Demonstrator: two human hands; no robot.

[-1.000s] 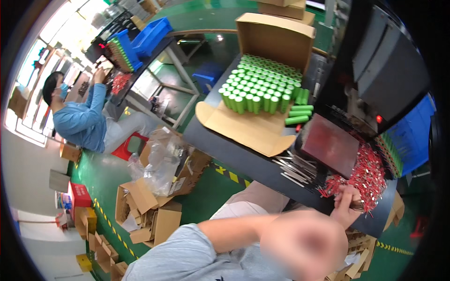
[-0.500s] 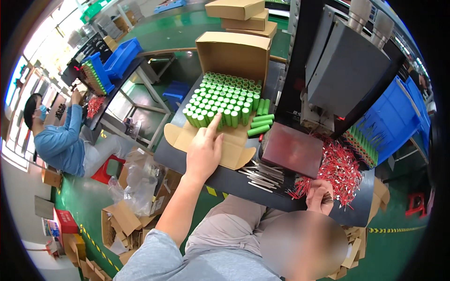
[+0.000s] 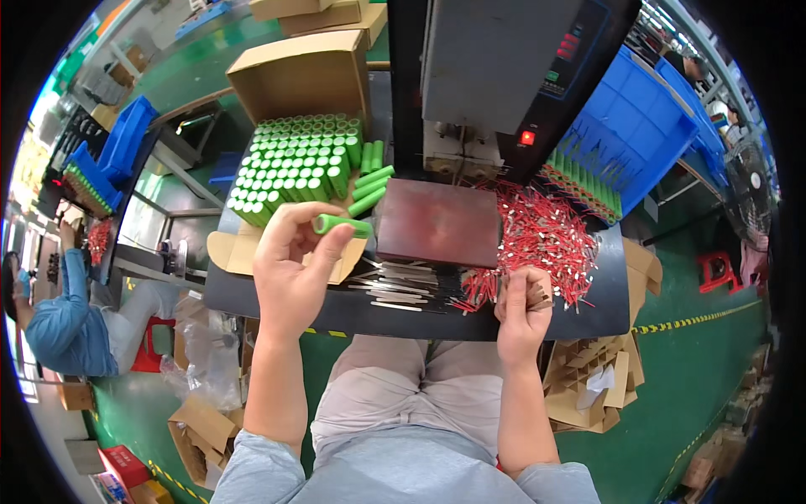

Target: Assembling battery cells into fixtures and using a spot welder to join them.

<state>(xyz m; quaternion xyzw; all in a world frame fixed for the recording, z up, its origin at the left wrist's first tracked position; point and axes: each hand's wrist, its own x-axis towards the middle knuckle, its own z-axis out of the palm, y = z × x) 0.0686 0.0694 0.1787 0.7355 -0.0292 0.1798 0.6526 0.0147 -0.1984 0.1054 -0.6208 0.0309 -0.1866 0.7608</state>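
Note:
My left hand (image 3: pixel 292 270) is closed on a green battery cell (image 3: pixel 346 227), held sideways between thumb and fingers above the front of an open cardboard box. Rows of upright green cells (image 3: pixel 294 164) with pale ends fill that box. My right hand (image 3: pixel 522 317) pinches several small thin metal strips (image 3: pixel 539 294), partly hidden by the fingers, at the near edge of a heap of red wire leads (image 3: pixel 550 244). Between my hands sits a dark reddish block (image 3: pixel 438 223). Flat metal strips (image 3: pixel 395 286) lie in front of it.
A tall grey and black machine (image 3: pixel 487 76) with a lit red switch stands behind the block. Loose green cells (image 3: pixel 368 195) lie left of it. A blue bin (image 3: pixel 634 126) is at the back right. Far left, a person (image 3: pixel 75 328) in blue sits at another bench.
My left hand has picked up a cell from the box and drawn it back toward me. The right hand still pinches the strips. The view has swung to the right.

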